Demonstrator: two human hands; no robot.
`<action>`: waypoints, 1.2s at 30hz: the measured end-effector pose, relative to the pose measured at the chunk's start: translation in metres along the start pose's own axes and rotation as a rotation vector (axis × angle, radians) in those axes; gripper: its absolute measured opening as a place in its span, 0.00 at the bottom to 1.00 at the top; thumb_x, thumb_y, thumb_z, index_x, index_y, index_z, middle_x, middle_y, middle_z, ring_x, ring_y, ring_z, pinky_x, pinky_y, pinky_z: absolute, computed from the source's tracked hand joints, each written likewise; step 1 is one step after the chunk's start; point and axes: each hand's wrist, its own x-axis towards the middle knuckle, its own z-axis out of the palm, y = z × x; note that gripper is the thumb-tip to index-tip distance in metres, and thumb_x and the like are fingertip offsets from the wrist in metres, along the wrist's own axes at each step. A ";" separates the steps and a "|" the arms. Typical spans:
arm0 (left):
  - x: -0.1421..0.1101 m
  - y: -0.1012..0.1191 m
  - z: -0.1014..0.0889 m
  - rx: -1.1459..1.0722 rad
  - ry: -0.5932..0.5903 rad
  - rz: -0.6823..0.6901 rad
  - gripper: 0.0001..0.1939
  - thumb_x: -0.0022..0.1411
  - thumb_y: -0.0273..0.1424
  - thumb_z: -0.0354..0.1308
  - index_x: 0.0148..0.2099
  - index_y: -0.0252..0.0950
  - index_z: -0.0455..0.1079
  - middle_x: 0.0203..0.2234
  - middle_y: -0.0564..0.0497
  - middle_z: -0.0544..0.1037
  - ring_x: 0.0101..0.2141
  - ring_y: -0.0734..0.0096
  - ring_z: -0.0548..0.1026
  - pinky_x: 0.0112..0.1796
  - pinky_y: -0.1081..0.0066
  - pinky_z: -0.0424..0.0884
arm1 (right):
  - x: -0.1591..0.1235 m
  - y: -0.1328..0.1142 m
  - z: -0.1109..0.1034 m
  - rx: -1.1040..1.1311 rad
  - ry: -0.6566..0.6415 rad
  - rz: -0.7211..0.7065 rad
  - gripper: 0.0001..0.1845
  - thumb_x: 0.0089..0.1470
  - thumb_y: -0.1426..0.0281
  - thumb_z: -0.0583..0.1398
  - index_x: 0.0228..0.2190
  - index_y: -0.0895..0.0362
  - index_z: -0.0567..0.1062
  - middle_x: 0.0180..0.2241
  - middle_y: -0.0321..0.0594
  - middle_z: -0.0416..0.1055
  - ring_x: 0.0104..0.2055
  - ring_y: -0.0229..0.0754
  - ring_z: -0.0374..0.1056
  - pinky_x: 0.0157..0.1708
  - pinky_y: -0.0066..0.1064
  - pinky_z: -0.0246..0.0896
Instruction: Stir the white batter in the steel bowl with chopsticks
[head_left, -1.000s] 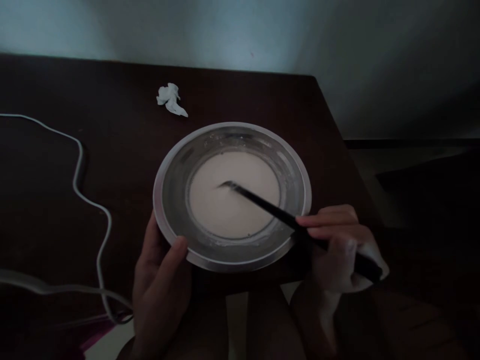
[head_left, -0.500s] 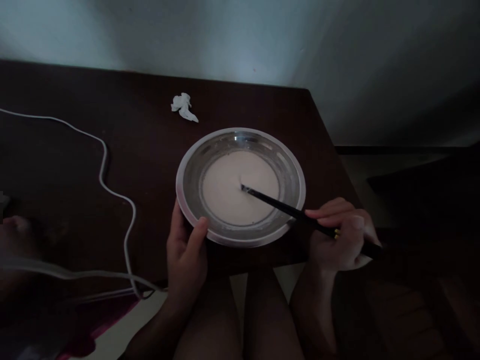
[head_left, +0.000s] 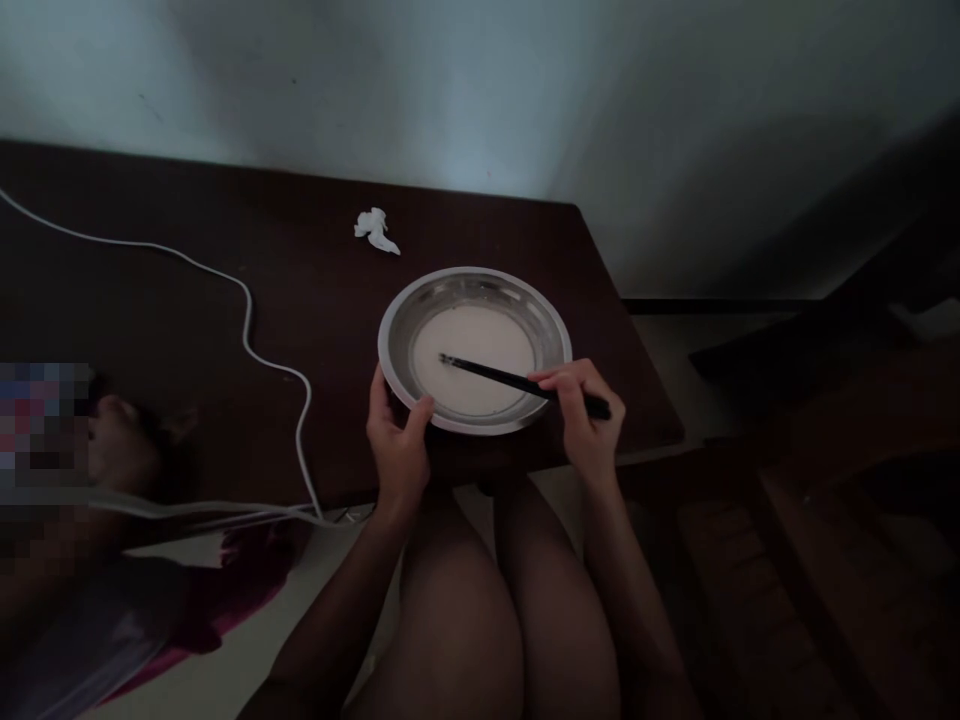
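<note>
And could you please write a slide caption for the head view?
Left hand holds a metal bowl of pale liquid; right hand holds a black utensil angled across it.

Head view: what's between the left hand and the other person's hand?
A white cable, lying on the dark table between the left hand and the other person's hand; it shows in the head view.

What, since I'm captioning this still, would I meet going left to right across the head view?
Another person's blurred hand, the wearer's left hand, the metal bowl, the wearer's right hand.
</note>
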 end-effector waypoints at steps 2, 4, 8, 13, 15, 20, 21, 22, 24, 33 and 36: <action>0.001 0.001 0.000 -0.014 -0.002 -0.007 0.32 0.53 0.31 0.63 0.62 0.39 0.68 0.56 0.45 0.74 0.57 0.56 0.71 0.59 0.60 0.65 | 0.000 0.004 -0.002 -0.016 0.028 0.031 0.13 0.62 0.66 0.58 0.27 0.55 0.77 0.30 0.36 0.79 0.37 0.38 0.74 0.40 0.34 0.67; 0.003 0.003 -0.001 -0.018 -0.015 -0.020 0.31 0.51 0.31 0.62 0.60 0.37 0.69 0.54 0.45 0.76 0.55 0.56 0.73 0.58 0.61 0.67 | 0.001 0.010 -0.004 0.012 0.177 0.075 0.18 0.63 0.64 0.56 0.23 0.54 0.75 0.26 0.34 0.76 0.34 0.37 0.73 0.38 0.33 0.66; 0.006 0.007 -0.004 0.025 -0.042 -0.015 0.30 0.51 0.30 0.61 0.58 0.37 0.69 0.51 0.45 0.77 0.52 0.58 0.74 0.56 0.61 0.68 | 0.006 0.023 -0.005 0.186 0.267 0.146 0.24 0.63 0.59 0.54 0.17 0.54 0.69 0.19 0.32 0.69 0.24 0.36 0.69 0.31 0.32 0.65; 0.004 0.004 -0.002 0.135 -0.027 0.075 0.27 0.61 0.39 0.56 0.60 0.34 0.66 0.55 0.39 0.74 0.56 0.57 0.71 0.59 0.59 0.64 | 0.024 0.041 -0.003 0.201 0.233 0.158 0.21 0.60 0.56 0.57 0.20 0.54 0.71 0.20 0.31 0.70 0.26 0.36 0.71 0.37 0.33 0.68; 0.002 0.003 -0.001 0.172 -0.026 0.086 0.27 0.63 0.41 0.54 0.60 0.34 0.65 0.57 0.38 0.72 0.58 0.57 0.69 0.61 0.58 0.62 | 0.032 0.048 -0.001 0.224 0.364 0.143 0.23 0.60 0.56 0.56 0.18 0.54 0.69 0.19 0.31 0.68 0.24 0.35 0.70 0.33 0.31 0.67; -0.001 0.001 0.000 0.182 -0.019 0.060 0.26 0.66 0.44 0.50 0.61 0.36 0.65 0.59 0.40 0.71 0.59 0.58 0.68 0.61 0.59 0.60 | 0.037 0.058 0.009 0.292 0.323 0.188 0.26 0.60 0.52 0.53 0.16 0.54 0.66 0.15 0.29 0.63 0.19 0.34 0.66 0.26 0.30 0.64; -0.001 0.001 0.000 0.180 -0.020 0.061 0.27 0.66 0.44 0.49 0.62 0.36 0.65 0.59 0.40 0.71 0.59 0.58 0.68 0.61 0.60 0.60 | 0.036 0.059 0.012 0.285 0.292 0.187 0.26 0.60 0.52 0.54 0.17 0.54 0.67 0.16 0.30 0.64 0.20 0.35 0.67 0.27 0.30 0.65; -0.001 0.001 0.000 0.178 -0.021 0.063 0.27 0.67 0.44 0.49 0.62 0.36 0.64 0.59 0.40 0.71 0.60 0.58 0.68 0.61 0.60 0.60 | 0.034 0.059 0.013 0.279 0.298 0.176 0.25 0.59 0.52 0.55 0.18 0.54 0.68 0.17 0.30 0.65 0.22 0.35 0.68 0.28 0.31 0.66; -0.002 0.002 0.000 0.180 -0.019 0.066 0.28 0.66 0.45 0.49 0.62 0.35 0.64 0.59 0.39 0.71 0.60 0.58 0.68 0.62 0.60 0.59 | 0.030 0.060 0.015 0.280 0.403 0.140 0.24 0.58 0.53 0.56 0.18 0.54 0.68 0.18 0.31 0.66 0.23 0.35 0.69 0.30 0.31 0.66; -0.005 0.009 0.000 0.197 -0.034 0.071 0.28 0.68 0.46 0.48 0.63 0.35 0.65 0.58 0.40 0.72 0.58 0.59 0.69 0.60 0.62 0.62 | 0.033 0.052 0.008 0.292 0.263 0.155 0.24 0.61 0.54 0.55 0.19 0.54 0.68 0.17 0.31 0.67 0.23 0.35 0.68 0.30 0.31 0.64; -0.006 0.010 0.000 0.193 -0.032 0.071 0.28 0.68 0.45 0.49 0.63 0.35 0.65 0.59 0.41 0.72 0.60 0.58 0.68 0.60 0.62 0.61 | 0.037 0.053 0.002 0.287 0.368 0.124 0.24 0.61 0.54 0.55 0.18 0.54 0.68 0.19 0.31 0.68 0.24 0.35 0.69 0.30 0.30 0.65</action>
